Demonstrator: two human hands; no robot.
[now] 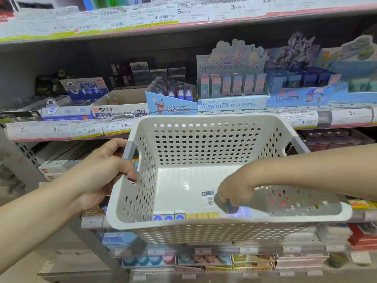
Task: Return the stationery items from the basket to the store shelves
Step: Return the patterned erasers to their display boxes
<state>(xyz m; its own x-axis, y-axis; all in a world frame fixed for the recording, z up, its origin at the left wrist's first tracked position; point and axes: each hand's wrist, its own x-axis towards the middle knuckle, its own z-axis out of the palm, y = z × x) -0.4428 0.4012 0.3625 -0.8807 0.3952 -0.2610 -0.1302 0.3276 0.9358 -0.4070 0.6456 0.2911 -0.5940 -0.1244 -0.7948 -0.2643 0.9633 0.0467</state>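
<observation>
Readable print on the middle shelf (204, 114): a pastel display box (231, 86) reading "Sanrio characters" at 1 o'clock from the basket; a blue hero-figure box (171, 103) at 12 o'clock; an "M&G" carton (120, 110) marked "4B" and "30" at 11 o'clock; a blue-and-white box (87, 88) with Chinese print further toward 10 o'clock. Price tags along the shelf lip read 2, 3, 3.4, 1.36 at left and 4.0, 5 at right; the upper rail (183, 17) shows 4.0, 5.00, 3.00. White perforated basket (204, 227) is held in front of the shelves, its far rim just below the middle shelf edge, with open air around its near side. Left hand (106, 170) holds the grey left handle (129, 149), fingers curled through the cut-out. Right hand (232, 193) reaches inside toward 5 o'clock, its grip closed as a pinch on a small purple-blue packet (238, 210) near the front wall. Along the same front wall lie white items with blue dots (168, 216) and a row of yellow items (202, 215). A barcode sticker (209, 198) sits on the basket floor, the rest of which is bare. Lower shelves (224, 260) carry blurred stock.
</observation>
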